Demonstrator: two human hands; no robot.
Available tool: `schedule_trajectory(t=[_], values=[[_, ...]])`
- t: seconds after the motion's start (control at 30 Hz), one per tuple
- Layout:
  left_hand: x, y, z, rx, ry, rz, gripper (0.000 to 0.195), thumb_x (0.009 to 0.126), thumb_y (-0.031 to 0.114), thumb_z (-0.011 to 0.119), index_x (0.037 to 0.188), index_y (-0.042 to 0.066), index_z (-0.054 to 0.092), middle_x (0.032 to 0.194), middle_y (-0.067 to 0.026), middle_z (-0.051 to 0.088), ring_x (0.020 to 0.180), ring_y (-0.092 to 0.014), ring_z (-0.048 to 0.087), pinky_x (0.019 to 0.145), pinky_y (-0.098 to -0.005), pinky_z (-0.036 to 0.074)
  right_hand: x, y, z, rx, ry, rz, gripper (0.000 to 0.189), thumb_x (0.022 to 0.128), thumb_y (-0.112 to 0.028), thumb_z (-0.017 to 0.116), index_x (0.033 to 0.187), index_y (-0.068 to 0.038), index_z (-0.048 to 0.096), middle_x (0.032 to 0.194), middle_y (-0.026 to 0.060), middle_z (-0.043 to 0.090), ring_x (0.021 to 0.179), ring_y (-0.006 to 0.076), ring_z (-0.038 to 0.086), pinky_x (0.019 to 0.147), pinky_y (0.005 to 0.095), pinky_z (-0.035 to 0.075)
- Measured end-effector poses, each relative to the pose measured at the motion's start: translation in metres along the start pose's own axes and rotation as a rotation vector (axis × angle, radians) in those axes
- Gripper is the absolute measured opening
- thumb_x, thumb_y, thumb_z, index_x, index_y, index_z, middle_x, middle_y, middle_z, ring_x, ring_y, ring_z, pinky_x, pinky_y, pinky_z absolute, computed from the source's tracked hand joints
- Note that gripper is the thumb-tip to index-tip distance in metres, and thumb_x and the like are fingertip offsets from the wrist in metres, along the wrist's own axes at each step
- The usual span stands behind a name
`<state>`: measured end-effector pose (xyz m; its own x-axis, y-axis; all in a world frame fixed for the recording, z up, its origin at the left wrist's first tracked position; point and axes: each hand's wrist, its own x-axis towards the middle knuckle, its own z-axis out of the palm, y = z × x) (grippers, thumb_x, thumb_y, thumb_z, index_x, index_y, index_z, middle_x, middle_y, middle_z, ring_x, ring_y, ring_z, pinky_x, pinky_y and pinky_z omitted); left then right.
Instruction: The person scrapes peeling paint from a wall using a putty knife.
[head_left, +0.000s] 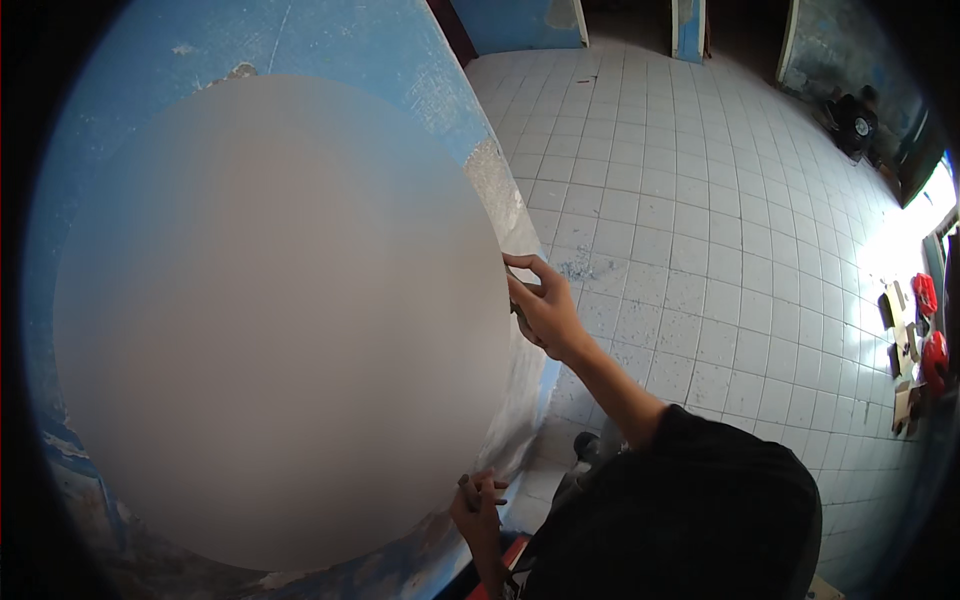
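Observation:
My right hand (546, 311) is at the edge of a blue-painted wall (352, 37), its fingers curled around a thin dark object (514, 306). Only a sliver of that object shows, so its kind cannot be told. Lower down, my left hand (478, 506) grips a short grey-brown piece (469, 491) close to the wall's lower part. A large blurred oval covers most of the wall and hides what lies left of both hands. Around it, the paint is scuffed, with a pale bare patch (499, 195) along the edge.
Small flakes (581, 266) lie scattered on the white tiled floor (712, 187). At the far right a person (859, 124) in dark clothing sits against a wall. Cardboard pieces (904, 322) and red items (935, 360) lie near a bright opening. A red edge (516, 551) shows below my left hand.

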<state>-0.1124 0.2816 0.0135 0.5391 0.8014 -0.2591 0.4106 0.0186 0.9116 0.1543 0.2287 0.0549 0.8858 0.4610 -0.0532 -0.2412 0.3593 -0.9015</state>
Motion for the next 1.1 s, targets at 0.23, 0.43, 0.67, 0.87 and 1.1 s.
schedule_trajectory(t=[0.23,0.43,0.67,0.87,1.1], values=[[0.003,0.009,0.012,-0.026,-0.120,0.070,0.017,0.083,0.011,0.054,0.092,-0.003,0.060,0.072,-0.0099,0.062,0.066,-0.015,0.061,0.051,-0.0232,0.047,-0.034,0.014,-0.004,0.028,0.017,-0.122,0.031,0.085,-0.019,0.057,0.112,-0.003,0.051,0.065,0.0024,0.056,0.049,0.0040,0.046,0.040,0.0186,0.033],[0.000,0.009,0.011,-0.001,-0.137,0.071,0.017,0.083,0.010,0.055,0.092,-0.003,0.060,0.072,-0.0096,0.062,0.066,-0.015,0.061,0.052,-0.0234,0.048,0.011,0.004,0.009,0.041,0.112,-0.055,0.032,0.084,-0.022,0.058,0.112,-0.008,0.051,0.060,0.0027,0.053,0.038,0.0036,0.038,0.031,0.0217,0.026],[-0.007,0.006,0.009,-0.001,-0.139,0.026,0.017,0.083,0.010,0.055,0.091,-0.004,0.060,0.072,-0.0105,0.062,0.067,-0.015,0.062,0.052,-0.0238,0.049,0.009,-0.016,-0.007,0.074,-0.072,0.093,0.030,0.086,-0.019,0.057,0.111,-0.005,0.052,0.065,0.0037,0.053,0.038,0.0024,0.035,0.031,0.0195,0.024],[-0.010,0.003,0.005,-0.016,-0.119,0.054,0.017,0.082,0.010,0.054,0.091,-0.004,0.060,0.072,-0.0101,0.063,0.067,-0.015,0.061,0.053,-0.0246,0.049,-0.011,-0.010,-0.036,0.056,0.002,0.000,0.031,0.084,-0.019,0.059,0.111,-0.004,0.053,0.067,0.0036,0.056,0.046,0.0023,0.042,0.039,0.0193,0.031],[-0.017,0.016,0.017,0.021,-0.163,0.056,0.017,0.082,0.009,0.054,0.091,-0.005,0.060,0.072,-0.0110,0.063,0.064,-0.015,0.061,0.054,-0.0245,0.049,0.085,-0.061,0.007,0.226,0.171,-0.243,0.033,0.085,-0.023,0.057,0.111,-0.003,0.051,0.061,0.0025,0.049,0.037,0.0027,0.032,0.031,0.0201,0.022]])
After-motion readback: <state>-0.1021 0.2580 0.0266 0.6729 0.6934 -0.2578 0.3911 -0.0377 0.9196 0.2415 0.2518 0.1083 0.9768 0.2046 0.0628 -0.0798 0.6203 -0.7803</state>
